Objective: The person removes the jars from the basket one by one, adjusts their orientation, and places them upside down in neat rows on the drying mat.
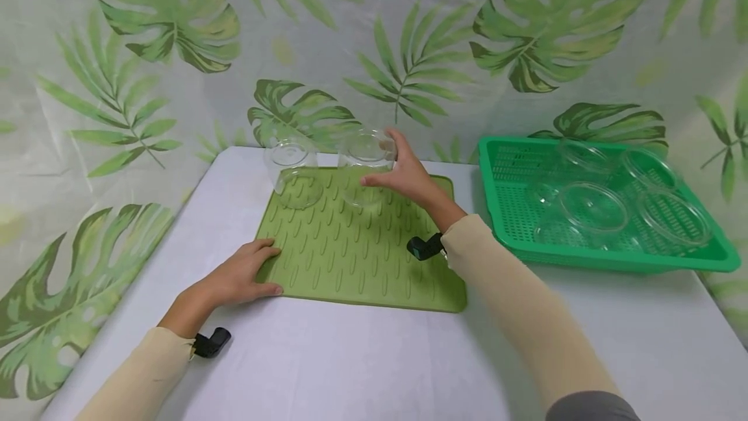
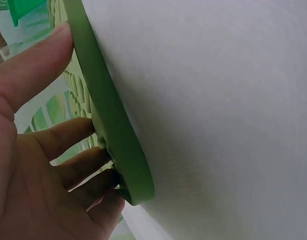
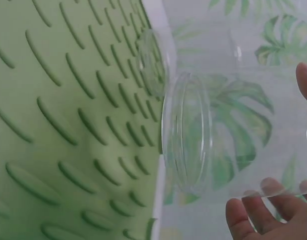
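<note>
My right hand (image 1: 409, 177) grips a clear cup (image 1: 358, 177) from its right side, thumb in front and fingers behind. That cup is upside down, its rim low over the back of the green ribbed mat (image 1: 362, 271). To its left a second clear cup (image 1: 292, 177) stands inverted at the mat's back left corner. The right wrist view has the held cup (image 3: 233, 135) lying sideways across the picture, its rim toward the mat. My left hand (image 1: 236, 275) rests at the mat's left edge, fingertips and thumb touching it, fingers extended.
On the right of the white table (image 1: 362, 362) stands a green plastic basket (image 1: 584, 258) with several clear cups in it. A leaf-patterned cloth (image 1: 409, 38) hangs right behind the table.
</note>
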Available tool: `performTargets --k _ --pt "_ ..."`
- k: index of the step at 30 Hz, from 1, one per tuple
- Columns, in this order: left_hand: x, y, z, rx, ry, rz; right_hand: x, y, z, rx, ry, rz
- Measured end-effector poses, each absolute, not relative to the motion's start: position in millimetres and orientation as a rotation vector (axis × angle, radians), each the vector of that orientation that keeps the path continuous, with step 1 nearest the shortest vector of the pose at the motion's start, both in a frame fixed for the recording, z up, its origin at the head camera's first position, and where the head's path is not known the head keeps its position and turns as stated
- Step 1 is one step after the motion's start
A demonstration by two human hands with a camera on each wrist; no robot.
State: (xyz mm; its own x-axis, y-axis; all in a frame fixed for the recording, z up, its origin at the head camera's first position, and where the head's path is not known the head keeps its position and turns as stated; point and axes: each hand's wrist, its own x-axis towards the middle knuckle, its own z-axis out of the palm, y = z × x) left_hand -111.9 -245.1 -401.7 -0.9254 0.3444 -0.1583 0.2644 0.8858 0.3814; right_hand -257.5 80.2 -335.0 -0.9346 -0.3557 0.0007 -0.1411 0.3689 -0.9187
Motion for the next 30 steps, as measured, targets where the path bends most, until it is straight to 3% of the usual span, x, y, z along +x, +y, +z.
performTargets --k 30 --pt "-114 -244 -401 0.478 2.829 0.554 -268 54 -368 -0.308 2.43 -1.55"
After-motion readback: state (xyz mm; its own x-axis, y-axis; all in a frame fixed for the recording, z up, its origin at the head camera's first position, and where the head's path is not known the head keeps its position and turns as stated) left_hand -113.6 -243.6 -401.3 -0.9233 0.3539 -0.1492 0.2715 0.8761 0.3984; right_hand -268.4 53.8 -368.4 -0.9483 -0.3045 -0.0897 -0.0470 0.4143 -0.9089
